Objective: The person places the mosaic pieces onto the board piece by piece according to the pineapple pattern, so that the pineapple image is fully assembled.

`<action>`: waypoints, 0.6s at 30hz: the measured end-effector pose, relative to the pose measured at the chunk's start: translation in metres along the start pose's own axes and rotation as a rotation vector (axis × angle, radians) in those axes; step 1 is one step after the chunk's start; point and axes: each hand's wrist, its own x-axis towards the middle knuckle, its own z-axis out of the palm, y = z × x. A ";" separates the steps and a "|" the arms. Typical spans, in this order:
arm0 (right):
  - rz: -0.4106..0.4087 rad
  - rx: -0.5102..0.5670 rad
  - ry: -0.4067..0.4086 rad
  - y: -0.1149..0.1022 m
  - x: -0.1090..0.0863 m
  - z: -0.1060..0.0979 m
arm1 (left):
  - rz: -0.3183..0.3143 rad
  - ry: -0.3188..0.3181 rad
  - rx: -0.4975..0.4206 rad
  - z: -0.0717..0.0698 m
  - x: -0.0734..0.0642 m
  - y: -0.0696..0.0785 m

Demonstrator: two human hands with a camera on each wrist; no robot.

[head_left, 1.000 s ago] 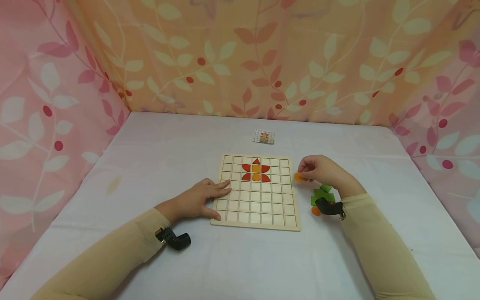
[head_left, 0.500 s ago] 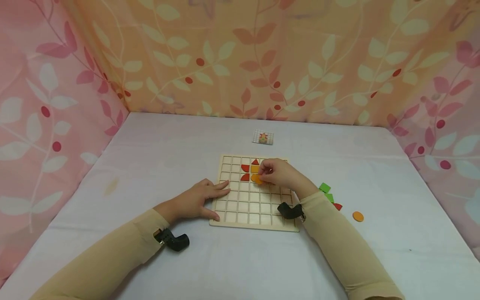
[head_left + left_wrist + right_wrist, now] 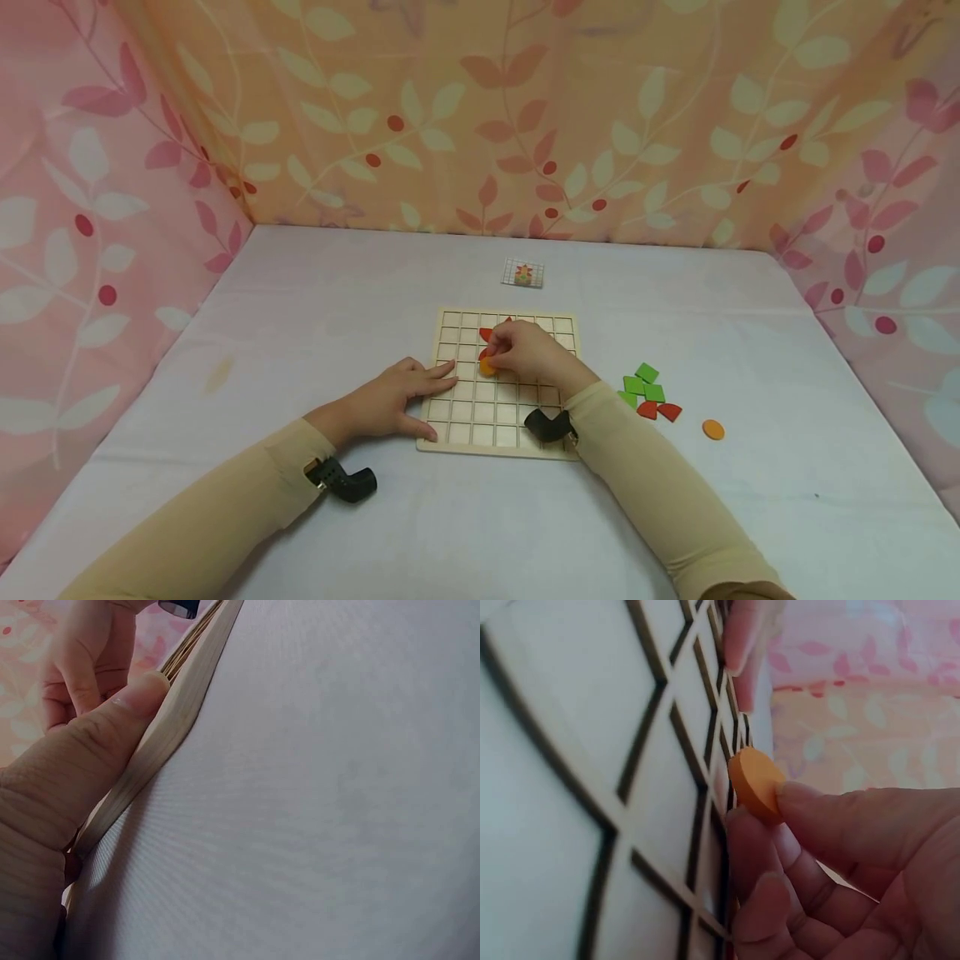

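A pale wooden grid board lies on the white-covered table. My right hand is over its upper middle, pinching an orange disc between thumb and fingers. Seen in the right wrist view, that disc is tilted close to the grid. Red pieces show on the board beside the hand, which hides other pieces there. My left hand rests on the board's left edge with fingers spread. In the left wrist view its thumb lies along the wooden rim.
Right of the board lie several green squares, two red rounded pieces and another orange disc. Behind the board is a small card printed with a grid and coloured figure. Patterned cloth surrounds the table.
My right hand has carried the orange disc from right of the board leftward over the grid. Another orange disc now lies farther right on the table. The left hand has stayed put.
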 end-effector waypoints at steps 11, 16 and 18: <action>0.025 -0.067 0.020 -0.004 0.001 0.005 | 0.031 0.020 0.000 -0.002 0.000 0.002; 0.019 -0.116 0.030 -0.007 0.001 0.007 | 0.036 0.023 0.005 -0.001 0.000 0.002; 0.020 -0.132 0.032 -0.007 0.001 0.007 | 0.032 0.022 0.000 -0.001 -0.001 0.002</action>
